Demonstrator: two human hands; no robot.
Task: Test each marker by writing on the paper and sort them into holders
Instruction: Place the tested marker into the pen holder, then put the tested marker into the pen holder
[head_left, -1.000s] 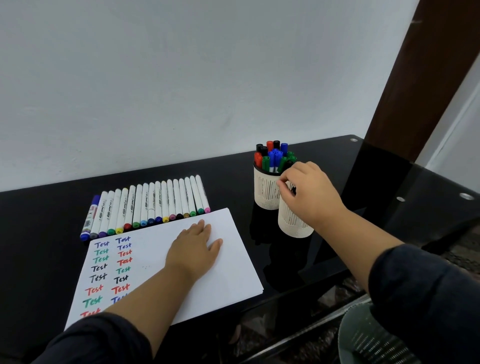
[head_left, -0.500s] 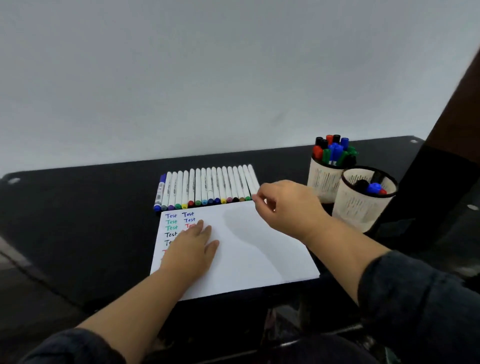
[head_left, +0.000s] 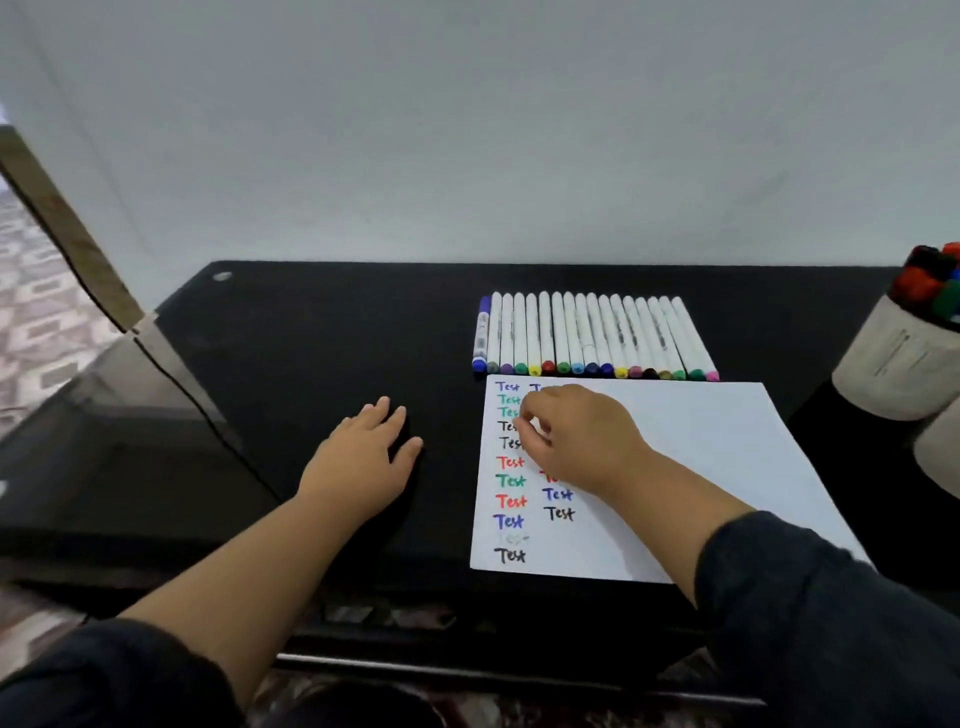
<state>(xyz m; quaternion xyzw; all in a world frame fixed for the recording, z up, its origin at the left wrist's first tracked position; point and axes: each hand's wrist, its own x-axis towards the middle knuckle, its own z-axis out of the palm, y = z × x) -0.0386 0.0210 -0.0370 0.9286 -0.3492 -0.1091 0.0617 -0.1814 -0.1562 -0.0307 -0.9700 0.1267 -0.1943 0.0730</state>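
Now the black worktop (head_left: 322, 332) carries everything, and the next marker has to come off it cleanly. On it the white paper (head_left: 691, 467) lies to the right, its left part filled with two columns of coloured "Test" words. Just beyond its far edge sits the row of markers (head_left: 592, 338), side by side, coloured ends toward the paper. At the far right edge stand two pale holders (head_left: 893, 364), the farther one already packed with markers.

The right hand (head_left: 582, 441) hovers over the paper's upper left, fingers curled toward the thumb as if pinching, though whether anything is in that grip I cannot tell. The left hand (head_left: 363, 457) lies flat and open on the worktop, left of the paper and not touching it.

To do this step well, I judge the left hand should steady the sheet while the right lifts a single marker from the row (the nearest ends lie just beyond its knuckles) without scattering the neighbours.
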